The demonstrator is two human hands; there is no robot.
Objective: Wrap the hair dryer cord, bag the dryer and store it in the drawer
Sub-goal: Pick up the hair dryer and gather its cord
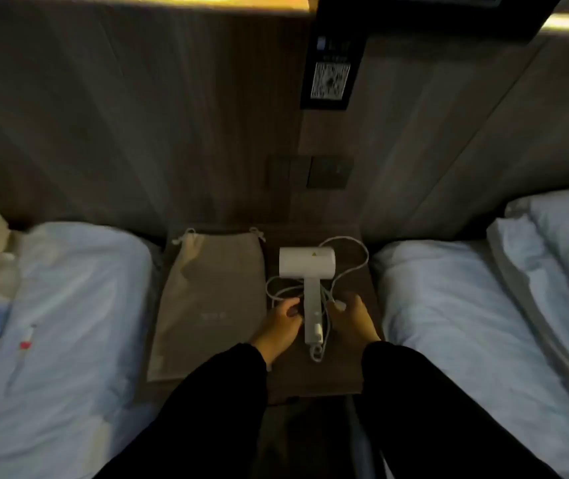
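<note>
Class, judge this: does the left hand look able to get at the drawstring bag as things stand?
Probably yes. The left hand is beside the dryer handle, and the drawstring bag lies flat just to its left, uncovered.

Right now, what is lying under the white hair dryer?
The hair dryer lies on a dark wooden nightstand, with loose loops of its white cord running beneath and around the handle. How the cord runs beneath the handle is hidden.

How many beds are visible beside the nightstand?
2. One bed lies left of the nightstand, one bed right. Others outside the view may exist.
</note>
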